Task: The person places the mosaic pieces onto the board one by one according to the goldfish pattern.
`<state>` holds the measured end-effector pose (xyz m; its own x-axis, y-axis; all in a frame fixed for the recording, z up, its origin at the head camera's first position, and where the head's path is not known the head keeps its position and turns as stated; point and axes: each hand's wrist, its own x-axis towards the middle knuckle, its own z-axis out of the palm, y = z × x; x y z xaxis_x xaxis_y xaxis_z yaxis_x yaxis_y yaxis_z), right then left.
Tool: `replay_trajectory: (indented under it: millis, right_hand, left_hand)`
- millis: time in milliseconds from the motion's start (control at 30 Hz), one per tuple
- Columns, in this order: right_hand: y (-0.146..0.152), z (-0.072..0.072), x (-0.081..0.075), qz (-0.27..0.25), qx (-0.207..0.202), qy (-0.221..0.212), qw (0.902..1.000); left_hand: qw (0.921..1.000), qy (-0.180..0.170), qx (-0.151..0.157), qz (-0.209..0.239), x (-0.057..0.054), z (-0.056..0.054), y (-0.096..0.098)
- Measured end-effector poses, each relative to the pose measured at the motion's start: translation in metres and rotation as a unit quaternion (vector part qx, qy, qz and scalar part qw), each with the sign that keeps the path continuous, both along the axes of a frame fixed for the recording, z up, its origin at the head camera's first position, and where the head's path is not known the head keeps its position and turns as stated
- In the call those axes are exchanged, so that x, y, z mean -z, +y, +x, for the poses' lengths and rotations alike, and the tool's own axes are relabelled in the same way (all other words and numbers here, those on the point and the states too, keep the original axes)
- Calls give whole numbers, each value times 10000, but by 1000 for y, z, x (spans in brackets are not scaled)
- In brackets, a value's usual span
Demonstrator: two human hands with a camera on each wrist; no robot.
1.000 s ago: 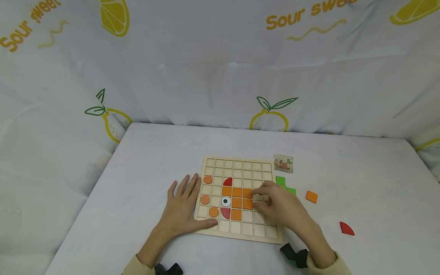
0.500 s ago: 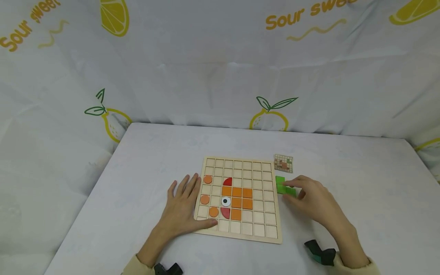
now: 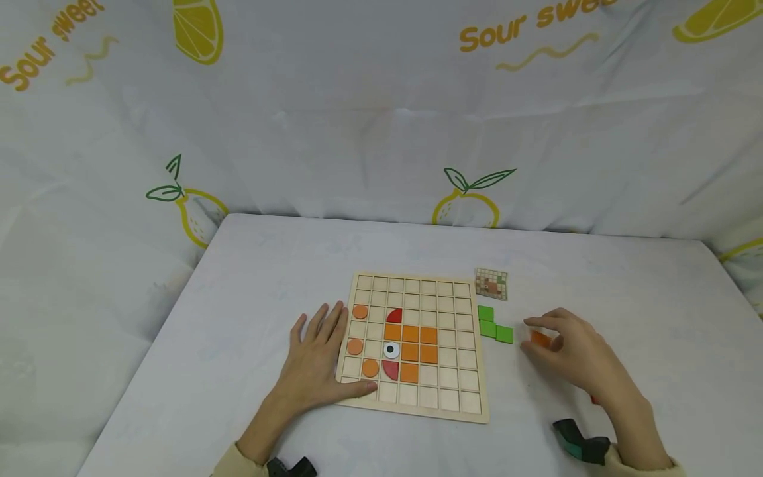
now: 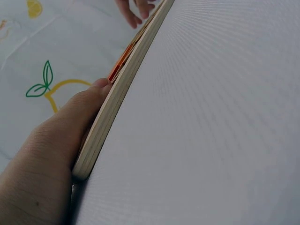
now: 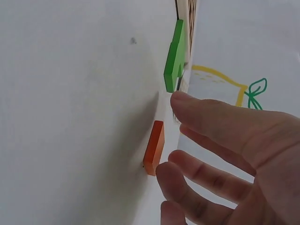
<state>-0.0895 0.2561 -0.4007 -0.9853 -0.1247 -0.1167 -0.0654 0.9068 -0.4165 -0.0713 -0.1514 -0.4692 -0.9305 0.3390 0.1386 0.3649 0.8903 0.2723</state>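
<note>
The wooden grid board (image 3: 450, 399) lies flat on the table. My left hand (image 3: 314, 368) rests at its left edge, fingers spread, thumb over the near-left corner. Several orange squares (image 3: 410, 352), orange discs (image 3: 355, 346), red quarter-circles (image 3: 391, 370) and an eye disc (image 3: 391, 350) sit in its cells. Right of the board, my right hand (image 3: 578, 351) hovers around a loose orange square tile (image 3: 540, 338). In the right wrist view that orange tile (image 5: 153, 149) lies on the table, with thumb and fingers apart around it.
Green square tiles (image 3: 487, 329) lie against the board's right side. A small pattern card (image 3: 491, 283) is by its far-right corner. A red piece (image 3: 593, 399) shows partly behind my right wrist. A white printed cloth (image 3: 357, 159) hangs behind the table (image 3: 268, 265).
My right hand has moved right, from over the board past the green tiles to the loose orange tile. The left hand stays in place.
</note>
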Motion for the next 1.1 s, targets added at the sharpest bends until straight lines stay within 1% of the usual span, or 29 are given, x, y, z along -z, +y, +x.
replay_trajectory:
  millis: [200, 400, 633, 833, 1100]
  right_hand:
    - [9, 1, 3, -14, 94, -236, 9997]
    - [11, 2, 6, -47, 19, -232, 9997]
    - [7, 2, 8, -14, 81, -237, 9997]
    - [3, 2, 6, -35, 88, -110, 9999]
    - [-11, 6, -1, -120, -79, 174, 9997]
  left_hand:
    - [10000, 2, 15, 32, 0, 0, 0]
    - [10000, -92, -20, -27, -2, 0, 0]
    - [9997, -229, -51, -68, -1, 0, 0]
    - [9996, -261, -58, -75, -1, 0, 0]
    - [10000, -51, -17, -43, -1, 0, 0]
